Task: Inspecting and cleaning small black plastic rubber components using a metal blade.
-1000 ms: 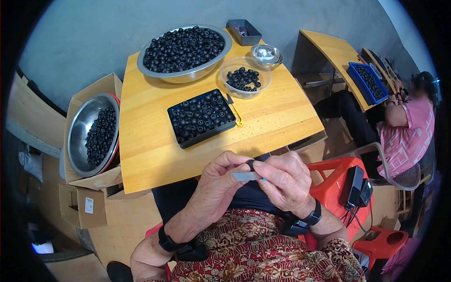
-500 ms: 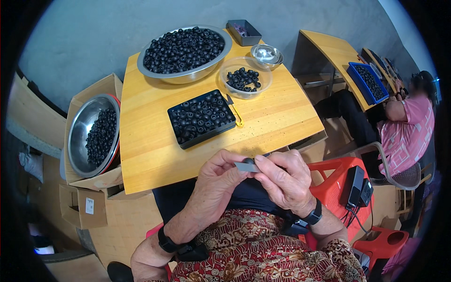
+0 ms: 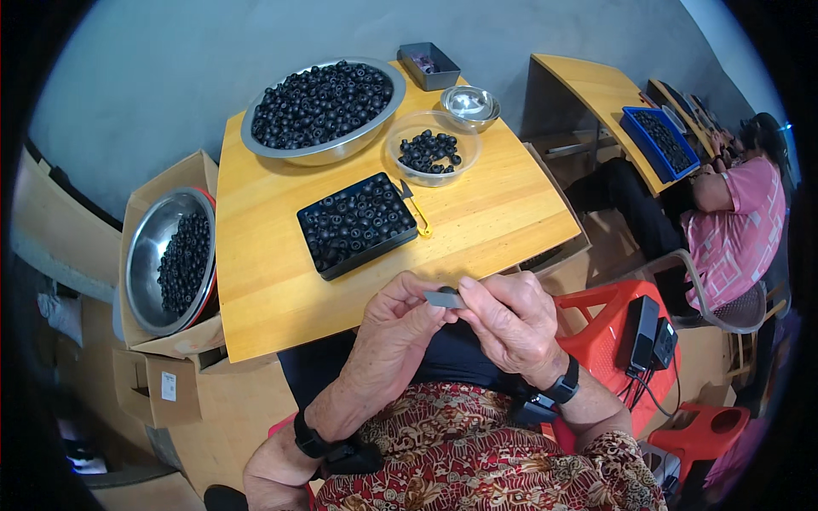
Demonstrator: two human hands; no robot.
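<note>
- At the far left, below the table's left edge, an open cardboard box (image 3: 170, 183) holds a steel bowl (image 3: 149, 247) partly filled with small dark round pieces; a second cardboard carton (image 3: 158, 387) beneath it bears a small white label (image 3: 168, 386) on its near face
- The wooden table (image 3: 264, 281) is pale yellow-orange and stands against a plain grey wall (image 3: 170, 77)
- At its far side sits a large steel basin (image 3: 322, 109) heaped with dark round pieces
- In the middle of the table lies a black rectangular tray (image 3: 355, 225), its cells filled with the same dark pieces
- Just right of the tray lies a small yellow-handled tool (image 3: 416, 211)
- Beyond that stand a clear bowl (image 3: 432, 150) with a few dark pieces, a small empty steel bowl (image 3: 469, 104) and, at the far corner, a grey rectangular box (image 3: 429, 66)
- Near the table's near edge the left hand (image 3: 400, 328) and right hand (image 3: 511, 319) meet over the lap; a small grey flat piece (image 3: 445, 299) is pinched between the fingertips of both, fingers curled closely round it
- A dark round bit shows at the piece's top edge, touching the left fingertips
- Right of the hands, a red plastic chair (image 3: 596, 311) carries 2 black devices (image 3: 648, 336)
- At the far right another person in a pink shirt (image 3: 737, 238) sits at a second wooden table with a blue tray (image 3: 660, 140)
</note>
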